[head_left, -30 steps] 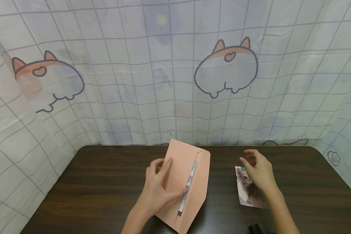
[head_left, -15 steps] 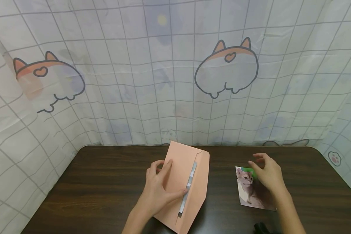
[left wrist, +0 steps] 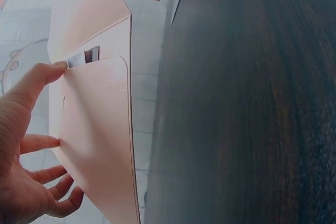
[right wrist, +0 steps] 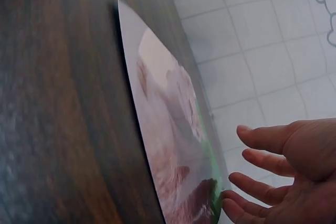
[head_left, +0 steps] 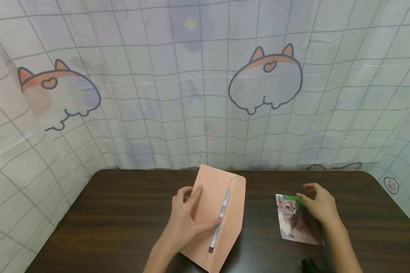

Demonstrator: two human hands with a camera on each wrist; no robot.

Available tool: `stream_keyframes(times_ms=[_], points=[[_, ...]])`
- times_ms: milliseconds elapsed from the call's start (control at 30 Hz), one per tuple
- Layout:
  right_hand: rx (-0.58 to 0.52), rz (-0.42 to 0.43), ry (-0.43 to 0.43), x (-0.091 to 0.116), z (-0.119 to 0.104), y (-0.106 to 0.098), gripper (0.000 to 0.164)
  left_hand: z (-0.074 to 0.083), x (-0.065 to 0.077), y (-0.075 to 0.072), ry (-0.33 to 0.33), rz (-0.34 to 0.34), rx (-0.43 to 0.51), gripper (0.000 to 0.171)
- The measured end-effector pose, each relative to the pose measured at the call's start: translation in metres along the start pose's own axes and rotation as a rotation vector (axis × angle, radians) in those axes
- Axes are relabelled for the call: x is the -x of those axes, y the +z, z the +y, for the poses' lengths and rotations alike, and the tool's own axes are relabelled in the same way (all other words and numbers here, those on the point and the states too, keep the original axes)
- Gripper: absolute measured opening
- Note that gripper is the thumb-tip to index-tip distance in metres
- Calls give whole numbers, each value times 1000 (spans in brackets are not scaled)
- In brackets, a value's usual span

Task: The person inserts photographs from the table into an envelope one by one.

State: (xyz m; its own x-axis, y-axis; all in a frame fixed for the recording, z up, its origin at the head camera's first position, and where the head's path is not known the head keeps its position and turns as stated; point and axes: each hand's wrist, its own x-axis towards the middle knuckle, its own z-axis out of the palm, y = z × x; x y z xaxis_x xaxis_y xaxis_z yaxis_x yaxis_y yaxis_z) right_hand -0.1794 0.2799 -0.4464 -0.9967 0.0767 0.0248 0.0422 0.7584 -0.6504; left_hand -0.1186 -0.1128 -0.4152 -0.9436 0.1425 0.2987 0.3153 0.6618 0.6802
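Observation:
My left hand [head_left: 182, 220] holds a peach envelope [head_left: 210, 201] tilted over the table, its flap opened toward the right. Photo edges [head_left: 224, 203] show as a thin strip in the envelope's mouth, and the left thumb presses there. In the left wrist view the index fingertip touches the envelope's front [left wrist: 100, 119], with the other fingers curled at its edge. My right hand [head_left: 322, 206] hovers with bent, loose fingers at the upper right of a kitten photo [head_left: 295, 225]. That photo lies face up on the table; in the right wrist view nothing is between the fingers.
A dark wood table [head_left: 106, 220] runs back to a light grid-patterned curtain [head_left: 164, 76] with cartoon animal prints. Some black object [head_left: 309, 264] sits at the bottom edge, near the right forearm.
The right hand has drawn away to the right, uncovering more of the kitten photo. The black object has shifted slightly right along with the forearm. The left hand keeps its hold on the envelope.

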Motion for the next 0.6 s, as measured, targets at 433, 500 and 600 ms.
stream_keyframes(times_ms=[433,500,600], points=[[-33,-60,61,0,13,-6,55,1,-1,1,-26,-27,20,96],[-43,-68,67,1,15,-7,55,1,-1,1,-25,-26,18,95],[-51,-61,78,1,18,-8,54,1,0,2,-25,-27,16,96]])
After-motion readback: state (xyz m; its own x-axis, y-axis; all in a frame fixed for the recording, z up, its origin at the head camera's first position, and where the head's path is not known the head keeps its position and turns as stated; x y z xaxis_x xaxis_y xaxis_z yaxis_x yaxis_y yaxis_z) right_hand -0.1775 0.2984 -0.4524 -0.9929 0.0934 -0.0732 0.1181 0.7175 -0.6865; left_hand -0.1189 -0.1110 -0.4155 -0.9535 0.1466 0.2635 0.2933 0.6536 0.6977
